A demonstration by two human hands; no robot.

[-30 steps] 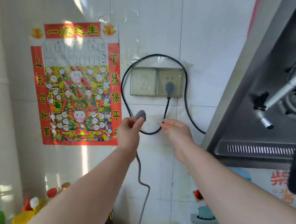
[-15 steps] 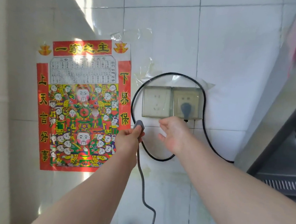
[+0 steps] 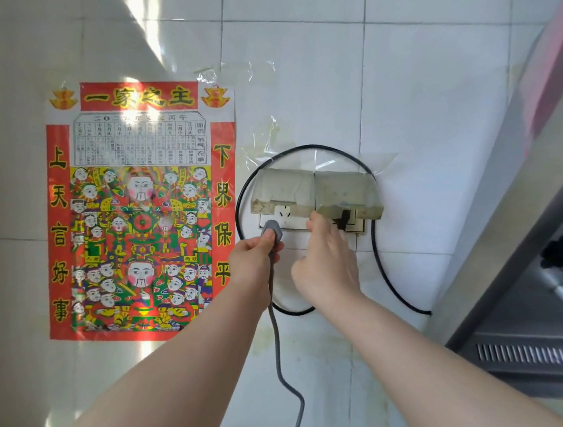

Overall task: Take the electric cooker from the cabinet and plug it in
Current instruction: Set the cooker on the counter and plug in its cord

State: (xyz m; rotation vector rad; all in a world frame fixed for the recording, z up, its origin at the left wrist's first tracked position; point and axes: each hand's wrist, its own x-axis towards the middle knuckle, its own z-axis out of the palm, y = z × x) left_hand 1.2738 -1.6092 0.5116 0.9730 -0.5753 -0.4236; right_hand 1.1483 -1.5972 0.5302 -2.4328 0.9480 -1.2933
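Observation:
My left hand grips a grey plug just below the left wall socket; its grey cord hangs down out of view. My right hand reaches up with fingertips under the two clear splash covers, which are lifted and tilted outward. The white three-pin socket face shows beneath the left cover. A black plug sits in the right socket. The electric cooker is not in view.
A black cable loops around the sockets and runs right to the steel range hood. A red and multicoloured calendar poster hangs on the white tiled wall to the left.
My right hand rose to the socket covers and lifted them, exposing the left socket. My left hand carried the grey plug up close to that socket. The view moved nearer the wall.

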